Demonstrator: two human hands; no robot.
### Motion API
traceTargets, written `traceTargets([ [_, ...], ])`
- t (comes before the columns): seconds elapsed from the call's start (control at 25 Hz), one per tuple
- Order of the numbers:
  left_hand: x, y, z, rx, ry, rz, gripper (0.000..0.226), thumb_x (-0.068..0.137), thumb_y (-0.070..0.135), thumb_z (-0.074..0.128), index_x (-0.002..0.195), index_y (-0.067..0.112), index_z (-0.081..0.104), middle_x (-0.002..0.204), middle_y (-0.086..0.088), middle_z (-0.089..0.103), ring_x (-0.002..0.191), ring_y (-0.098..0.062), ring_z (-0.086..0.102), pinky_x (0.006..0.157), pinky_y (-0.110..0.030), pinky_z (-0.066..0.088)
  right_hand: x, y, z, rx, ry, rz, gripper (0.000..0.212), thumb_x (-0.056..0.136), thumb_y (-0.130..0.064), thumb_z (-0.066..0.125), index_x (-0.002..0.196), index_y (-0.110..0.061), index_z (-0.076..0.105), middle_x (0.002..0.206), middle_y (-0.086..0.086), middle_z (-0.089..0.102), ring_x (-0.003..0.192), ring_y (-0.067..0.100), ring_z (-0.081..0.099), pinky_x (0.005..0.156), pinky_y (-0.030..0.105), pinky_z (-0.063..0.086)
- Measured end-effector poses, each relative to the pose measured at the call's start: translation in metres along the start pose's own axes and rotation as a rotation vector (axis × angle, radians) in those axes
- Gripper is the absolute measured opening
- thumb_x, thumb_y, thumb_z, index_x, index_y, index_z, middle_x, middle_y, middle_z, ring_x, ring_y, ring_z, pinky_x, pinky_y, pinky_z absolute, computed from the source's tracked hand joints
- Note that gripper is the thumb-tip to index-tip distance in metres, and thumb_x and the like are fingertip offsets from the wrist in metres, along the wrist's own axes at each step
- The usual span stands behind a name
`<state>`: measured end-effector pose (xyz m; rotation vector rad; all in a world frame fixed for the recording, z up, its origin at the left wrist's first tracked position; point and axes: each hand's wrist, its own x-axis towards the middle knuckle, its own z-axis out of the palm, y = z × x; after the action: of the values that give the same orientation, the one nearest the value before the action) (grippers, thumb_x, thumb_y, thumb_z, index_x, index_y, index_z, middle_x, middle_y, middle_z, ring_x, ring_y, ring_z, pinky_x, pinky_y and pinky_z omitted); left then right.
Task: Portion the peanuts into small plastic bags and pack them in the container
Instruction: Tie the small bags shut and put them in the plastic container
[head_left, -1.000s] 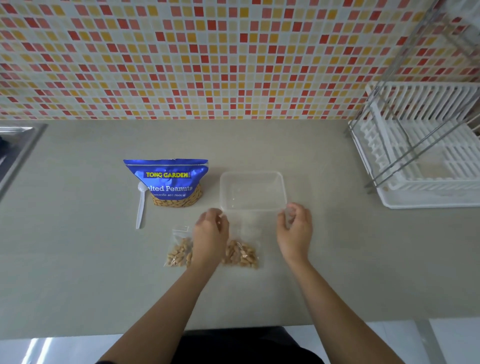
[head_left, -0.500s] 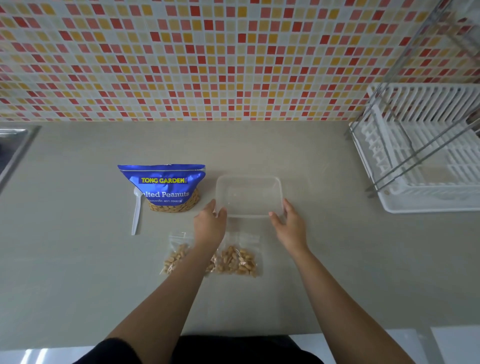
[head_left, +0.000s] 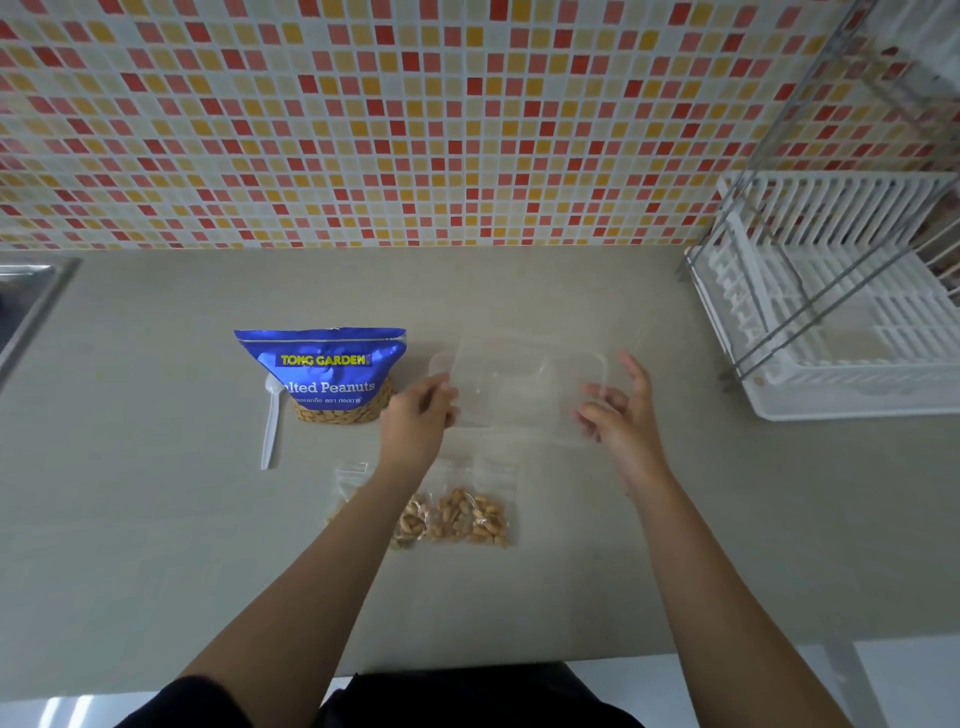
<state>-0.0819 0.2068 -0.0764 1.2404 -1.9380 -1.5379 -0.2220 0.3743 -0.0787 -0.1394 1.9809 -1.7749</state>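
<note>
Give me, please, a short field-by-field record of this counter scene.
surface: grey counter
peanut bag: blue, upright, left of container
spoon: white, lying left of peanut bag
container: clear, blurred, no bags inside
filled bags: two, lying in front of container, one partly under the left forearm
left hand: grip curled on container's left edge
right hand: fingers spread beside container's right end
dish rack: white, far right

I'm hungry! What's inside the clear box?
No peanuts show inside the clear box; the counter shows through it. The left hand grips and hides its near left corner. The peanut bags lie on the counter in front of it.
</note>
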Motion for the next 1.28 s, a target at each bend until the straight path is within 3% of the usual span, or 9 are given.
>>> traceTargets([
  [0.16,0.013,-0.014,-0.002,0.423,0.089,0.075,0.039,0.093,0.024,0.05,0.125,0.003,0.053,0.116,-0.02,0.063,0.11,-0.034,0.056,0.095,-0.038,0.04,-0.002,0.003,-0.023,0.158,0.121,0.049,0.077,0.077,0.017,0.052,0.131,-0.034,0.033,0.092,0.003,0.043,0.064,0.012,0.053,0.065,0.022,0.052],
  [0.4,0.011,-0.028,0.005,0.436,0.012,0.102,0.04,0.088,0.011,0.054,0.127,0.004,0.053,0.115,-0.02,0.065,0.1,-0.031,0.063,0.093,-0.034,0.044,-0.004,0.053,-0.043,0.033,0.358,0.058,0.081,0.075,0.01,0.065,0.138,-0.017,0.022,0.09,-0.003,0.044,0.072,0.015,0.054,0.075,0.036,0.051],
  [0.6,0.013,-0.036,0.005,0.452,0.019,0.123,0.038,0.087,0.005,0.053,0.125,0.0,0.054,0.122,-0.019,0.062,0.103,-0.032,0.062,0.095,-0.036,0.046,-0.01,0.084,-0.041,-0.2,0.424,0.023,0.083,0.068,-0.001,0.077,0.134,-0.002,0.026,0.091,0.013,0.052,0.063,0.022,0.055,0.06,0.01,0.046],
  [0.72,0.012,-0.036,0.002,0.472,0.017,0.125,0.038,0.089,0.009,0.052,0.127,0.001,0.051,0.123,-0.017,0.061,0.103,-0.032,0.062,0.094,-0.036,0.045,-0.011,0.09,-0.038,-0.402,0.461,0.015,0.085,0.064,-0.013,0.082,0.131,0.007,0.034,0.108,0.027,0.055,0.1,0.04,0.056,0.094,0.039,0.044],
  [0.84,0.006,-0.037,-0.002,0.483,0.063,0.117,0.044,0.091,0.019,0.051,0.131,0.002,0.044,0.127,-0.02,0.055,0.109,-0.034,0.058,0.096,-0.042,0.045,-0.022,0.088,-0.032,-0.642,0.491,-0.02,0.076,0.067,-0.019,0.08,0.127,0.008,0.041,0.131,0.035,0.041,0.126,0.045,0.036,0.106,0.043,0.025],
  [0.96,-0.017,-0.045,-0.015,0.445,0.052,0.194,0.038,0.09,0.013,0.052,0.126,0.002,0.051,0.123,-0.018,0.055,0.103,-0.031,0.059,0.092,-0.044,0.049,-0.048,0.088,-0.019,-0.776,0.336,-0.285,0.055,0.076,-0.013,0.07,0.123,0.004,0.048,0.134,0.031,0.04,0.128,0.044,0.035,0.107,0.043,0.027],
  [1.08,-0.053,-0.069,-0.027,0.621,-0.024,0.406,0.025,0.084,0.008,0.054,0.105,0.004,0.066,0.103,-0.015,0.068,0.091,-0.035,0.061,0.081,-0.041,0.054,-0.082,0.092,0.005,-0.859,-0.035,-0.465,0.038,0.086,-0.018,0.056,0.121,-0.006,0.054,0.131,0.016,0.05,0.124,0.03,0.043,0.106,0.036,0.034],
  [1.2,-0.082,-0.092,-0.024,0.86,-0.066,0.519,0.027,0.082,0.022,0.046,0.089,0.01,0.069,0.088,-0.006,0.071,0.075,-0.03,0.061,0.067,-0.038,0.055,-0.107,0.101,0.033,-0.917,-0.337,-0.569,0.039,0.088,-0.023,0.047,0.126,-0.016,0.053,0.131,0.006,0.053,0.12,0.02,0.048,0.103,0.028,0.037],
  [1.28,-0.087,-0.097,-0.015,0.961,-0.093,0.535,0.022,0.08,0.022,0.049,0.086,0.014,0.07,0.086,-0.002,0.07,0.073,-0.025,0.06,0.063,-0.035,0.053,-0.108,0.107,0.041,-0.977,-0.377,-0.654,0.042,0.084,-0.022,0.046,0.124,-0.015,0.056,0.126,0.005,0.058,0.114,0.02,0.054,0.098,0.031,0.046],
])
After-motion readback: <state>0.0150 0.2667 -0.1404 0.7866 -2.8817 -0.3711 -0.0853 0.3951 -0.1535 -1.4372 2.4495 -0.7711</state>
